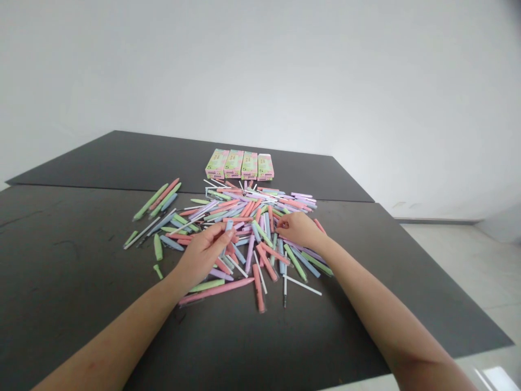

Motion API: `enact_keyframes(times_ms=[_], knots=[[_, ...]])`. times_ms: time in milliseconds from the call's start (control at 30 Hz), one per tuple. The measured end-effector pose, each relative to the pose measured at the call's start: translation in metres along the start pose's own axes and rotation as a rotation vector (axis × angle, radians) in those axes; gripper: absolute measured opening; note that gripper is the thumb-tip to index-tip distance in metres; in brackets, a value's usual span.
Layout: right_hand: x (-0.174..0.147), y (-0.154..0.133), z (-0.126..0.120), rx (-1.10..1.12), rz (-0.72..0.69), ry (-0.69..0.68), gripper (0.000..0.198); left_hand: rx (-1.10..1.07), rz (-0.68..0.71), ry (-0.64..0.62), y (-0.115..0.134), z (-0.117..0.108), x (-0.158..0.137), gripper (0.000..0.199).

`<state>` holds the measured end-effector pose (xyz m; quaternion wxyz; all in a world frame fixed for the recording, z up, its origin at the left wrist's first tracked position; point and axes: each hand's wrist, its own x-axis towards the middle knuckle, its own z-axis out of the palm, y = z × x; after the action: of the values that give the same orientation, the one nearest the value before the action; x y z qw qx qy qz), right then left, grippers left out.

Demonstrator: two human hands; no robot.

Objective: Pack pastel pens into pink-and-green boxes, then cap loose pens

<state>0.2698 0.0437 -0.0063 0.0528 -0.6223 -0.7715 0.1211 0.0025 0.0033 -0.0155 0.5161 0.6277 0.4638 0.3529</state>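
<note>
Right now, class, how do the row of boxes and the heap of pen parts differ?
The row of boxes is neatly lined up; the heap of pen parts lies jumbled in many directions. The boxes carry print, including a 5; the heap's parts look mostly plain. The boxes sit farther from the camera than most of the heap. Both rest on a dark tabletop and show pink and green.

- Light is soft; the wall behind the table looks bright.
- Shadows on the table are faint.
- Pen parts on the table look slightly blurred.
- Far above the table, to its right, the view's corner darkens.
</note>
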Motion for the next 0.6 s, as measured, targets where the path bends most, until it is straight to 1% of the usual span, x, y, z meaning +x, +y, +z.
enact_keyframes(times_ms=[167,233,300,367,433,533,600], knots=[[0.0,-0.006,0.001,-0.061,0.035,-0.029,0.018,0.008,0.02,-0.01,0.001,0.0,0.0,0.033],[0.001,-0.005,0.001,-0.028,0.043,-0.001,0.015,-0.016,0.018,-0.022,0.001,0.0,-0.001,0.033],[0.002,-0.002,0.0,0.078,0.065,0.056,0.012,-0.043,0.014,-0.039,0.002,0.0,-0.002,0.033],[0.001,-0.001,-0.004,0.316,0.089,0.089,0.014,-0.067,0.012,-0.052,0.003,0.001,-0.003,0.033],[-0.003,-0.007,-0.009,0.68,0.076,0.062,0.019,-0.092,0.019,-0.058,0.006,0.001,-0.004,0.032],[-0.012,-0.029,-0.017,1.239,-0.034,-0.085,0.022,-0.12,0.066,-0.054,0.012,0.001,-0.005,0.029],[-0.019,-0.049,-0.02,1.461,-0.108,-0.203,0.021,-0.143,0.091,-0.042,0.015,0.002,-0.007,0.028]])
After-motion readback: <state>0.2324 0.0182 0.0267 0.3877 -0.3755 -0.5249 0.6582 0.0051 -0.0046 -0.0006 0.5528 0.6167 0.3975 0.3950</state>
